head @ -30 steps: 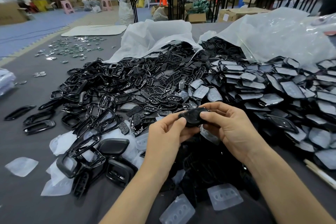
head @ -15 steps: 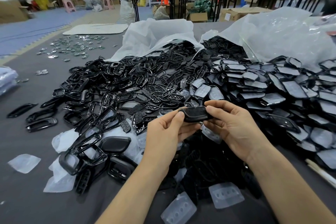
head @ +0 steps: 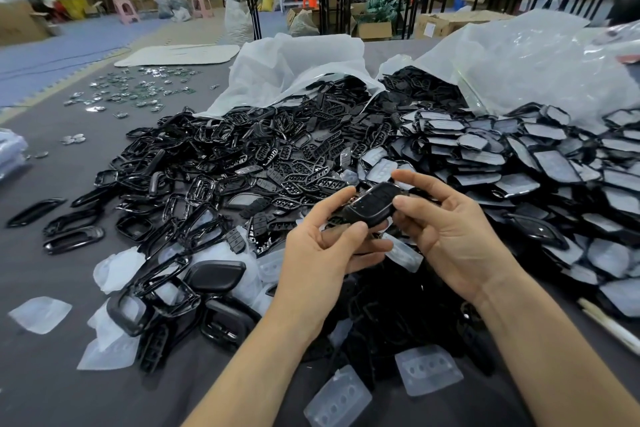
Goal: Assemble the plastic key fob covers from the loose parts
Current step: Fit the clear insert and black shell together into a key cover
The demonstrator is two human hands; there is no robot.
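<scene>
Centre frame: black key fob cover [head: 372, 206] held above the surface between both hands. Left hand [head: 323, 253] grip closed on its lower end; right hand [head: 450, 229] grip pinches the upper end. Recommend even pressure along all seams until fully seated, avoiding twist.

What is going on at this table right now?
A person holds one black key fob cover in both hands, left hand gripping its near end, right hand pinching the far side. It sits above a grey table heaped with loose black frames and film-covered shells.
</scene>
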